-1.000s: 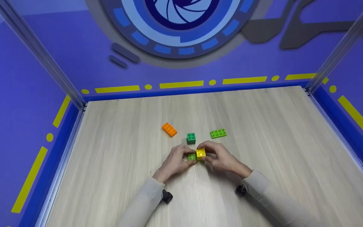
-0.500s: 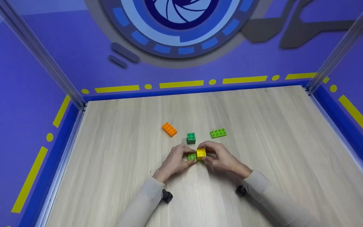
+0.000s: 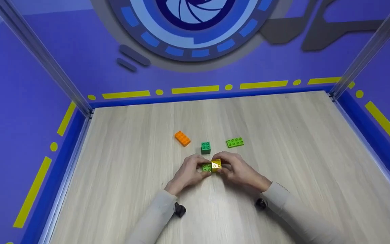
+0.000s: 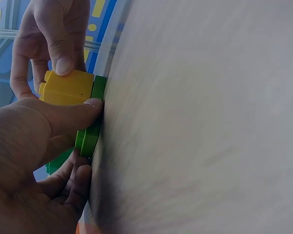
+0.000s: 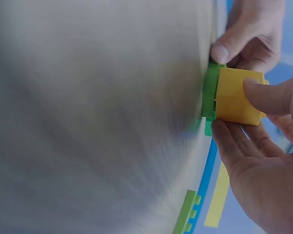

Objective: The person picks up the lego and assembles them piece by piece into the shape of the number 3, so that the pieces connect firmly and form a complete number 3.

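A yellow block brick (image 3: 216, 165) sits on the right part of a flat light green brick (image 3: 206, 167), close to the tabletop. In the left wrist view, the thumb and fingers of my left hand (image 3: 189, 172) pinch the flat green brick (image 4: 87, 141) by its sides. My right hand (image 3: 239, 172) grips the yellow brick (image 5: 234, 97) between thumb and fingers in the right wrist view. The yellow brick's lower face meets the green one there, with a narrow dark seam between them. Whether the studs are fully pressed in, I cannot tell.
Just beyond my hands stands a dark green square brick (image 3: 205, 148). An orange brick (image 3: 182, 138) lies to its left, and a flat lime green brick (image 3: 235, 142) to its right. Blue printed walls enclose the wooden table (image 3: 130, 152) at the back and sides.
Both hands keep their hold and have hardly moved. The top of the yellow brick catches brighter light now than before.
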{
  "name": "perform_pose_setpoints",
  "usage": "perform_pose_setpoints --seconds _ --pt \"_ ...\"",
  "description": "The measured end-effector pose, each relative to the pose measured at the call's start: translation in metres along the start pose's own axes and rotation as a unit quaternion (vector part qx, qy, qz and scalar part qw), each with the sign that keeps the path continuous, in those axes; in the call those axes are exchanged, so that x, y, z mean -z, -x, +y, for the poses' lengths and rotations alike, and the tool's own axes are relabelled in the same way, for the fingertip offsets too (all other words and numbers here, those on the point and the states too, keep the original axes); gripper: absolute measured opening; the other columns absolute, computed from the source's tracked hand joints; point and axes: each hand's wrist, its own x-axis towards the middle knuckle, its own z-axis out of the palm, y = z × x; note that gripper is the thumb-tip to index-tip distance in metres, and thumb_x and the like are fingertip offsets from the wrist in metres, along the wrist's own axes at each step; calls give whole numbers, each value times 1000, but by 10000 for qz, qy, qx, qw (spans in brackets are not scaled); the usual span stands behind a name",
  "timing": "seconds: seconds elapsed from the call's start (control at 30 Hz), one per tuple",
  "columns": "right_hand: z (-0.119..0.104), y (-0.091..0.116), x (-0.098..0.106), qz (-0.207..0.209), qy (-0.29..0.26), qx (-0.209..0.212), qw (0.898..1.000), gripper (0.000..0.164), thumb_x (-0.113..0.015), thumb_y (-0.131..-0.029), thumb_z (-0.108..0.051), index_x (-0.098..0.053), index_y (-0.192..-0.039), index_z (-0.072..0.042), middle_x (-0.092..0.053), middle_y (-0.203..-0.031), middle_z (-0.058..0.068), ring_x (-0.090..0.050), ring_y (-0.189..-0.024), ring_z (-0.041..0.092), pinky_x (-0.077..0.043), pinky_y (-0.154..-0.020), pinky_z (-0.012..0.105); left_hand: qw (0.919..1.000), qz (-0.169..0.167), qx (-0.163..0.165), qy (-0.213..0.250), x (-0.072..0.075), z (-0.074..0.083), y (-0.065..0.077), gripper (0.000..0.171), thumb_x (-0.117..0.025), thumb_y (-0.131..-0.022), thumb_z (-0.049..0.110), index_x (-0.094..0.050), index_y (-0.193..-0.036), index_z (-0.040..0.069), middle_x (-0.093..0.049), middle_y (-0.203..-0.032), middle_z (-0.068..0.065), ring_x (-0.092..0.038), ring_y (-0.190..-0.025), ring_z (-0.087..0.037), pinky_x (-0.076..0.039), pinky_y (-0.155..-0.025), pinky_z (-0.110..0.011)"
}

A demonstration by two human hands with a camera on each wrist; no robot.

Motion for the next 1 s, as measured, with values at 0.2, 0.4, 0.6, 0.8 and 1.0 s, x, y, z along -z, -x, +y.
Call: perform_pose_setpoints --seconds 0.2,0.4,0.6,0.8,1.0 --pt "0 0 0 8 248 156 9996 34 -72 -92 14 -68 -123 -1 -75 -121 10 -72 -119 27 -60 -104 44 9999 -41 102 13 1 0 0 35 -86 -92 22 -80 -125 13 -70 -112 0 -63 -103 -16 -52 -93 -31" --pt "-2 1 -2 23 442 148 9989 33 -73 -94 11 -67 -124 -3 -75 -122 9 -72 -119 27 -60 -103 42 9998 -88 158 58 1 0 0 36 -86 -92 23 -80 -126 13 -70 -114 0 -63 -106 -16 -52 -96 -32" --pt "-3 2 -2 11 643 124 9979 33 -74 -95 8 -67 -124 -7 -75 -122 5 -72 -118 23 -61 -102 40 10000 -77 45 28 2 0 0 34 -86 -92 22 -80 -124 13 -71 -111 1 -63 -102 -15 -52 -91 -28" --pt "1 3 -4 36 353 32 9994 34 -72 -95 10 -67 -126 -4 -73 -122 7 -73 -117 27 -62 -101 40 10000 -84 0 45 3 0 0 34 -86 -92 21 -80 -125 12 -71 -112 0 -62 -99 -16 -51 -88 -26" --pt "5 6 -6 49 -254 -439 9987 43 -75 -95 6 -63 -135 -1 -70 -132 12 -71 -123 31 -59 -105 43 9999 -73 74 36 3 0 0 36 -87 -91 22 -79 -126 13 -71 -114 0 -62 -101 -14 -51 -90 -27"
